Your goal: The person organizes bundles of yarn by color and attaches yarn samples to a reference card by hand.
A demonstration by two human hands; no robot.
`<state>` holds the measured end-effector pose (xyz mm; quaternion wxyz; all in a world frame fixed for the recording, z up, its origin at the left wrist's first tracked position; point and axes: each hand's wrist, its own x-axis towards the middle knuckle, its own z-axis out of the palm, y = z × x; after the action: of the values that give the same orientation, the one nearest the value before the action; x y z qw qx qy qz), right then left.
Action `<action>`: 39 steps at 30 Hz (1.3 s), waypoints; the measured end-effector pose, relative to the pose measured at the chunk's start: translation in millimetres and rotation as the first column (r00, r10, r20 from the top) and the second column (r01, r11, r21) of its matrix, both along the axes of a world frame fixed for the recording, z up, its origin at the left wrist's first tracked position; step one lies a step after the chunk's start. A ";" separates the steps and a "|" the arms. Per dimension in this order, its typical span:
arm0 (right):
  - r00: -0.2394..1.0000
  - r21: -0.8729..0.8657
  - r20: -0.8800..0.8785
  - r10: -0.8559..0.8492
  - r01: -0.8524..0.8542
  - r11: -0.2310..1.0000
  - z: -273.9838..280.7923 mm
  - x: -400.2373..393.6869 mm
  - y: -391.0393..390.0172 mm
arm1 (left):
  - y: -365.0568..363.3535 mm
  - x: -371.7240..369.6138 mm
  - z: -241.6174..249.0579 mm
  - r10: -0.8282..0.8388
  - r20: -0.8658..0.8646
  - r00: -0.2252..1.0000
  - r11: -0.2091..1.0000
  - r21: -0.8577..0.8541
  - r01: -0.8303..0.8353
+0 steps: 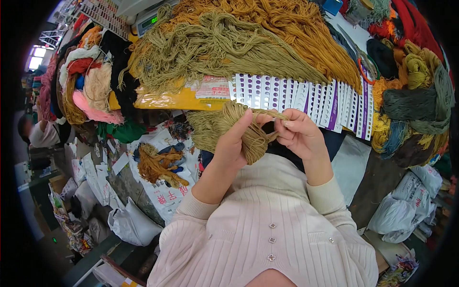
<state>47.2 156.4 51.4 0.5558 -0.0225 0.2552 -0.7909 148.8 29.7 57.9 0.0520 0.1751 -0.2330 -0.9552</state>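
Note:
My left hand (235, 142) is wrapped round a hank of olive-tan yarn (256, 142), whose looped end bulges out below the thumb. The rest of the hank (205, 130) hangs to the left behind that hand. Just right of it, my right hand (301, 130) pinches a few strands of the same yarn between thumb and fingertips. These strands (270, 113) run across from the left hand to the right. On the table in front lie a large olive pile of yarn (229, 45) and an orange-brown pile of yarn (311, 36).
White punched cards with purple marks (301, 98) line the table's near edge beside a yellow plastic packet (165, 99). Scissors (366, 62) lie at the right. A scale (148, 20) stands at the back left. Mixed yarn hanks (91, 71) hang left; brown yarn (160, 165) lies below on white sacking.

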 end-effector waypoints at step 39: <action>1.000 0.026 -0.030 -0.003 0.004 1.000 6.1 2.8 -0.5 | 3.1 0.0 3.6 -0.008 0.046 0.999 1.000 -0.018 0.009</action>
<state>50.0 155.9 57.5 0.5507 -0.0267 0.2738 -0.7881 148.8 32.8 61.5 0.0441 0.1957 -0.2433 -0.9490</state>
